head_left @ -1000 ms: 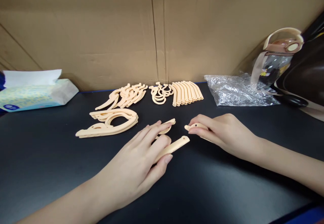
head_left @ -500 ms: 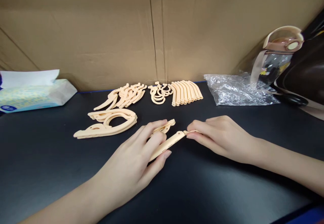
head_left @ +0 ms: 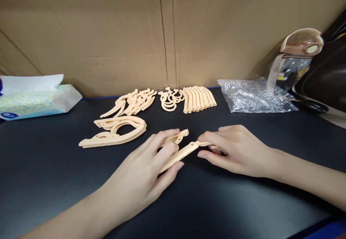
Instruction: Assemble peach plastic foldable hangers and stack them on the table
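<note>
My left hand (head_left: 146,177) is closed on a peach plastic hanger arm (head_left: 180,155) that lies on the black table (head_left: 54,181); a second curved peach piece (head_left: 178,136) shows under its fingertips. My right hand (head_left: 232,149) pinches another small peach piece (head_left: 207,144) whose tip meets the end of the arm held by the left hand. Both hands rest low on the table near its middle.
Behind the hands lie a stack of assembled peach hangers (head_left: 113,132), a pile of curved arms (head_left: 135,102), hook pieces (head_left: 170,100) and a row of straight arms (head_left: 200,98). A tissue pack (head_left: 35,96) sits far left, a clear plastic bag (head_left: 254,96) and a bottle (head_left: 294,62) far right. A cardboard wall (head_left: 162,33) stands behind.
The two hands have come together: the piece in my right hand now touches the end of the arm in my left hand, where a second ago a gap lay between them.
</note>
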`<state>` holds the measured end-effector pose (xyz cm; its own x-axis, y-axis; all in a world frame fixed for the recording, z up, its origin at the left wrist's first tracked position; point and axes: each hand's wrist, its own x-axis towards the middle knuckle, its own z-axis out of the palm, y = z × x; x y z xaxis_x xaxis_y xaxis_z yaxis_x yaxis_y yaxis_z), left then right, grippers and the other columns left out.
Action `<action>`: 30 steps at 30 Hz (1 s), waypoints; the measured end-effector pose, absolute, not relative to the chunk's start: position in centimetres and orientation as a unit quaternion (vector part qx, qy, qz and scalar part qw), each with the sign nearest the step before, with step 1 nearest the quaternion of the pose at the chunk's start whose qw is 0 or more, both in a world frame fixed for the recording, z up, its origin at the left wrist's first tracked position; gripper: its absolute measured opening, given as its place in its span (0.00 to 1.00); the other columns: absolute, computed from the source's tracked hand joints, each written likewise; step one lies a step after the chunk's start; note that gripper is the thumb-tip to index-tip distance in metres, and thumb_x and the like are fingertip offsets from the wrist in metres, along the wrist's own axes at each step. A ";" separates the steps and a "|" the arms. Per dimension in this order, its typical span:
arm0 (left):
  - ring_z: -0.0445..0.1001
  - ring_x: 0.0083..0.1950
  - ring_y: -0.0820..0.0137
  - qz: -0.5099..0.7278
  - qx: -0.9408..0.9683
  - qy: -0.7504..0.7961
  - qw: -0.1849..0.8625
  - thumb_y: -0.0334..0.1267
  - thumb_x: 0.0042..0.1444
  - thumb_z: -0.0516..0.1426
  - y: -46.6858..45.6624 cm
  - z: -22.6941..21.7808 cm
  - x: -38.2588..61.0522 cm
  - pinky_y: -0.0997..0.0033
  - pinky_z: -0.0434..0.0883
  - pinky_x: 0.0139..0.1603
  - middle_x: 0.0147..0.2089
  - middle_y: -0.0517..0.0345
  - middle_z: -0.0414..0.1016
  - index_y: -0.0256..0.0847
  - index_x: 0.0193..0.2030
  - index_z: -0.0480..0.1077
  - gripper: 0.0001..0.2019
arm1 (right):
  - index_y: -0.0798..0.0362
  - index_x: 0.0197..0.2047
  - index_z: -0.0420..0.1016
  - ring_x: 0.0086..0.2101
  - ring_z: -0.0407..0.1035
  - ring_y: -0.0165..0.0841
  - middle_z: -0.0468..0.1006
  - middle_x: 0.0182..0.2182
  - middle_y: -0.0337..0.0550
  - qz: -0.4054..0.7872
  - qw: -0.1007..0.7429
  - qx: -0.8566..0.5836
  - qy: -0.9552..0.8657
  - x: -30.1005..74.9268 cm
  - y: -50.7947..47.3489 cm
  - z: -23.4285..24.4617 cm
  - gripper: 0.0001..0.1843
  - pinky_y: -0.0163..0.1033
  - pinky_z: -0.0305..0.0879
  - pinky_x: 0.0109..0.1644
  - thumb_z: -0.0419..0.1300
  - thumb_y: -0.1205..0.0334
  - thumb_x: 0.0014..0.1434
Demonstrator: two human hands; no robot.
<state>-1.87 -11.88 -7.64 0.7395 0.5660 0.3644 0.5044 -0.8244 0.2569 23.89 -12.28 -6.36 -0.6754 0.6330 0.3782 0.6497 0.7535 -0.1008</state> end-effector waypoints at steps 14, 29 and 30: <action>0.66 0.66 0.63 0.225 0.918 0.317 0.076 0.45 0.70 0.50 -11.9 -7.9 -2.1 0.65 0.68 0.60 0.62 0.49 0.67 0.44 0.53 0.60 0.10 | 0.55 0.40 0.72 0.21 0.57 0.28 0.74 0.24 0.32 -0.034 0.209 -0.292 -0.933 24.1 -12.3 -6.2 0.14 0.35 0.53 0.29 0.50 0.58 0.73; 0.65 0.68 0.61 0.206 0.925 0.289 0.138 0.38 0.71 0.50 -12.2 -6.8 -2.2 0.60 0.67 0.66 0.69 0.53 0.62 0.45 0.45 0.69 0.07 | 0.53 0.36 0.68 0.20 0.60 0.27 0.72 0.23 0.33 -0.024 0.196 -0.301 -0.933 23.8 -12.4 -5.9 0.17 0.35 0.53 0.29 0.45 0.59 0.75; 0.65 0.68 0.61 0.209 0.925 0.288 0.137 0.37 0.71 0.50 -12.2 -6.8 -2.2 0.60 0.67 0.66 0.69 0.53 0.61 0.45 0.46 0.69 0.07 | 0.52 0.36 0.68 0.20 0.60 0.27 0.71 0.22 0.33 -0.019 0.193 -0.306 -0.932 23.8 -12.4 -5.9 0.17 0.35 0.53 0.28 0.45 0.60 0.75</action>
